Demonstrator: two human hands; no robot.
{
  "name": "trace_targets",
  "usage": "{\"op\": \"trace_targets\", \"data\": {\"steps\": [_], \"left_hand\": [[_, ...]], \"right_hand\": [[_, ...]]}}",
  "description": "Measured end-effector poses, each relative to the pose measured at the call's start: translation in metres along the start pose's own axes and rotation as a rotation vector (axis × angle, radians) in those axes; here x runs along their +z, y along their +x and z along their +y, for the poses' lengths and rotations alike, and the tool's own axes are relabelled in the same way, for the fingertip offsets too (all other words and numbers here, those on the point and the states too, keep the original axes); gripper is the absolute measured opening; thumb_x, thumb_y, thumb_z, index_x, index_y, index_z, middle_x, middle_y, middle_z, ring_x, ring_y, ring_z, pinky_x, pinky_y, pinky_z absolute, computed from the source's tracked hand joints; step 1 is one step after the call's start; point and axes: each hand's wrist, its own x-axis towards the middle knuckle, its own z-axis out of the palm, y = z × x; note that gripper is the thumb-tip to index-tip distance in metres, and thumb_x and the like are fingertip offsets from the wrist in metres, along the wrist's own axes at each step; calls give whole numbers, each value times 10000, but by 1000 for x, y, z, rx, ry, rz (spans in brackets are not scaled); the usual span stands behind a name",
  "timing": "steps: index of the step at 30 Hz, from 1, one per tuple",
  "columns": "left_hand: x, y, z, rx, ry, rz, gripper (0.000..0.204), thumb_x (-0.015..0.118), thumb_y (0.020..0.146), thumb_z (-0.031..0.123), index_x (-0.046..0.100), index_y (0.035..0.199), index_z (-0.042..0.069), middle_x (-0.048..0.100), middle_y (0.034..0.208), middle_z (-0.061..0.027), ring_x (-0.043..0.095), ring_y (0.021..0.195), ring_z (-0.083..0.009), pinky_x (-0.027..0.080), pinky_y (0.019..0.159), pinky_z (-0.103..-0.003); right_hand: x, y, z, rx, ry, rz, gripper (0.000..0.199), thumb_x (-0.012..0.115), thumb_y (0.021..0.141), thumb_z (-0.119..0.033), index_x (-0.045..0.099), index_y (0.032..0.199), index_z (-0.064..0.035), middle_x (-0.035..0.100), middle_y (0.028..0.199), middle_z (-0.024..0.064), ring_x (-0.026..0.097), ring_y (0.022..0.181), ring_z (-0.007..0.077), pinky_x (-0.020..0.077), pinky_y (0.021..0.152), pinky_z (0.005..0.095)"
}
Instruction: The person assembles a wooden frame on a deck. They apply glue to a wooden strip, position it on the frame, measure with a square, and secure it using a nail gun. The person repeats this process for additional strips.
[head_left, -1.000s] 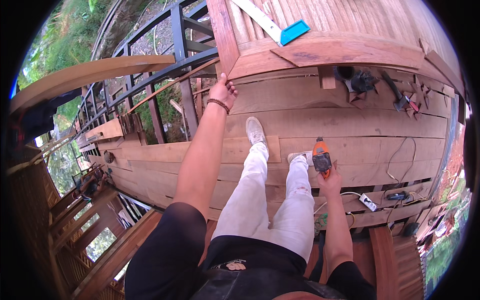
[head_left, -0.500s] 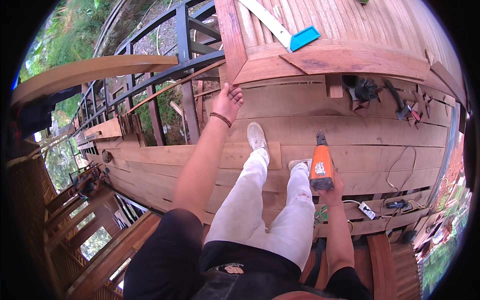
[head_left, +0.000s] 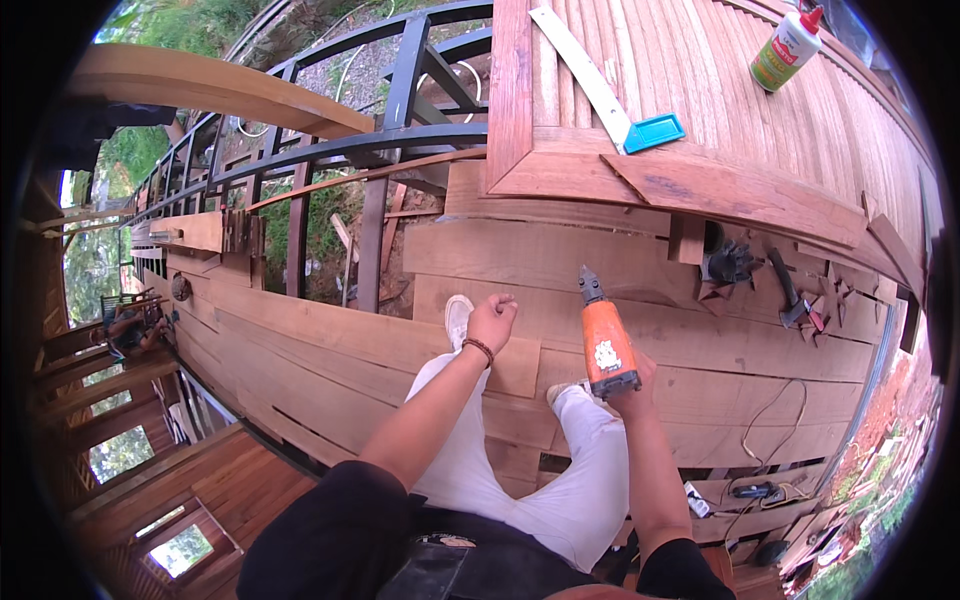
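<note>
My right hand (head_left: 635,388) grips an orange nail gun (head_left: 605,340) with a dark nose and a dark end cap. Its nose points away from me over the plank floor, and the handle is mostly hidden beneath the body. In front of my left shoe, my left hand (head_left: 492,322) hangs in the air with its fingers curled closed. Whether anything small is between those fingers is hidden. Ahead stands a wooden panel (head_left: 575,178) with a framed edge and ribbed slats. On it lie a try square (head_left: 655,132) with a turquoise handle and, farther right, a white glue bottle (head_left: 785,52) with a red cap.
Under the panel's edge lie a hammer (head_left: 787,285), a dark glove (head_left: 733,262) and wood scraps (head_left: 840,300). Left are a black metal railing (head_left: 405,80) and a gap in the floor (head_left: 335,250). A cable (head_left: 775,425) lies right. Another person (head_left: 130,335) sits far left.
My left hand has drawn back from the panel's corner toward me, its fingers curling in. The nail gun has shifted left and tilted. My view has turned, bringing the glue bottle into sight.
</note>
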Motion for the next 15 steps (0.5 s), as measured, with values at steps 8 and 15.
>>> {"op": "trace_targets", "data": {"steps": [8,15], "left_hand": [[-3,74,87,418,81,-111,257,628,901,206,679,1037,-7,713,883,-122,675,765,-165,536,724,-297],[-11,78,99,806,-127,-158,262,637,904,194,665,1029,-35,715,876,-124,664,734,-149,528,699,-294]], "right_hand": [[32,72,35,-399,-230,20,521,674,733,-87,619,1242,9,588,662,79,568,567,231,454,567,346],[37,90,17,-573,-585,79,560,693,710,-130,609,1241,25,537,638,58,517,534,222,417,533,354]]}}
